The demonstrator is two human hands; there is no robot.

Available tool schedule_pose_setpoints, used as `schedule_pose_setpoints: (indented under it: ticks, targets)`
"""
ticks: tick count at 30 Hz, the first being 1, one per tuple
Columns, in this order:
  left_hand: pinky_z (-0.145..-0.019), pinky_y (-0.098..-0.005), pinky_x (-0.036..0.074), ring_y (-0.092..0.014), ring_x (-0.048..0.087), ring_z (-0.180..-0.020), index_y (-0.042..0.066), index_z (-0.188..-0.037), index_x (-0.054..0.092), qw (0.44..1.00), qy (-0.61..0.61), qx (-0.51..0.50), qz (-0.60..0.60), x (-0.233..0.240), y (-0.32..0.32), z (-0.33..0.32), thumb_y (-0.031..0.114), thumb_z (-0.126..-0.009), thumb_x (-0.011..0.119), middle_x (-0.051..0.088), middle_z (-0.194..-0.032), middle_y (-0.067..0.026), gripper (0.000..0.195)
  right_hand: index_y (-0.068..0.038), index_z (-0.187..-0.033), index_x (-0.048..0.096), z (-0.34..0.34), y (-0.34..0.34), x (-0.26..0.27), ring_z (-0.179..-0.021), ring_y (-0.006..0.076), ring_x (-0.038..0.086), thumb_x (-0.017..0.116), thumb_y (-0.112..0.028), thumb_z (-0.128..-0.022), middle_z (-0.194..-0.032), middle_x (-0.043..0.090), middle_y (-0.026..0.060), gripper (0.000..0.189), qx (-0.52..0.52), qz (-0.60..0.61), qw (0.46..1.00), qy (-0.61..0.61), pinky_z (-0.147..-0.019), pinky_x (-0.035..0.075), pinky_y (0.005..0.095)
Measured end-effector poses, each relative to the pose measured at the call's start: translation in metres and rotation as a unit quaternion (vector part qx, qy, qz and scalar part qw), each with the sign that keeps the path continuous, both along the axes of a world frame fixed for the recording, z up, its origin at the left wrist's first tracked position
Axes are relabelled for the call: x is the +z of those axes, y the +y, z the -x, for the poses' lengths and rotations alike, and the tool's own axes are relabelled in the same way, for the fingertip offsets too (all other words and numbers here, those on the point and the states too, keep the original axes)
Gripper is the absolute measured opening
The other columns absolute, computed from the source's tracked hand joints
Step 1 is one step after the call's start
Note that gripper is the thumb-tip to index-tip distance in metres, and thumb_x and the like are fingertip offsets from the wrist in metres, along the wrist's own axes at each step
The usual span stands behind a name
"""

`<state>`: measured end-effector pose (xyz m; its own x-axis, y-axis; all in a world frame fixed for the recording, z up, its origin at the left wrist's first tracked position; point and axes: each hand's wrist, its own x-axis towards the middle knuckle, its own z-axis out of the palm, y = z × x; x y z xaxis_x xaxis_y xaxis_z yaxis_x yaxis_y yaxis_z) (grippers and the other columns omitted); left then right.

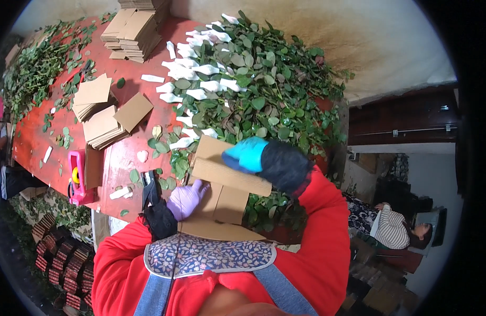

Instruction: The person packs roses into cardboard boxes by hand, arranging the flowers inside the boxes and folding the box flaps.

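A partly folded piece of corrugated cardboard (231, 197) lies on the red table in front of my chest. My left hand (186, 200), in a purple glove, rests on its left side with the fingers spread, holding nothing. My right hand (245, 154), in a blue glove and slightly blurred, is over the raised upper flap; its fingertips are turned away and whether they grip the flap cannot be told. Just beyond lie many rose stems (266, 94) with green leaves, their heads in white mesh sleeves (187, 73) pointing left.
A pink tape dispenser (77, 177) stands at the table's left edge. Stacks of cardboard pieces (104, 126) and a taller cardboard stack (132, 33) lie further back. A black tool (150, 187) sits beside my left wrist. Another person (391, 229) is at the far right.
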<state>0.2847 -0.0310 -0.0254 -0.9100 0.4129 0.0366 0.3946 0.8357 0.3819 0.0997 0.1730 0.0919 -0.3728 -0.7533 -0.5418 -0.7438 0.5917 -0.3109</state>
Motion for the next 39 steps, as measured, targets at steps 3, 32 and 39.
schedule_pose_setpoints:
  ticks: [3,32,39]
  targets:
    - [-0.041,-0.0436,0.043,-0.028,0.059,-0.044,0.01,-0.1,0.049,0.998,-0.035,0.051,-0.03,-0.017,0.001,-0.007,0.036,-0.1,0.051,0.056,-0.05,-0.0102,0.025,-0.007,-0.114,0.066,0.079,-0.006,0.029,-0.081,0.0258,0.069,0.061,-0.026,-0.094,-0.093,0.071,0.0155,0.028,-0.292,0.276,0.885,-0.234,-0.073,0.053,0.0381]
    - [-0.038,-0.0407,0.042,-0.026,0.056,-0.04,0.01,-0.097,0.053,0.992,-0.061,0.078,-0.079,-0.001,0.003,-0.004,0.039,-0.099,0.054,0.054,-0.049,-0.0088,0.029,-0.012,-0.115,0.067,0.235,0.0,0.056,-0.09,0.0399,0.065,0.056,-0.025,-0.094,-0.101,0.067,0.0234,0.026,-0.327,0.066,0.899,0.285,-0.077,0.051,0.0464]
    - [-0.043,-0.0463,0.046,-0.032,0.06,-0.047,0.011,-0.101,0.053,0.981,-0.122,0.113,-0.102,-0.001,-0.003,-0.002,0.037,-0.1,0.05,0.061,-0.058,-0.0137,0.026,-0.006,-0.115,0.068,0.271,-0.04,-0.066,-0.103,0.0405,0.066,0.072,-0.039,-0.083,-0.112,0.067,0.024,0.046,-0.392,-0.024,0.895,0.209,-0.086,0.052,0.0474]
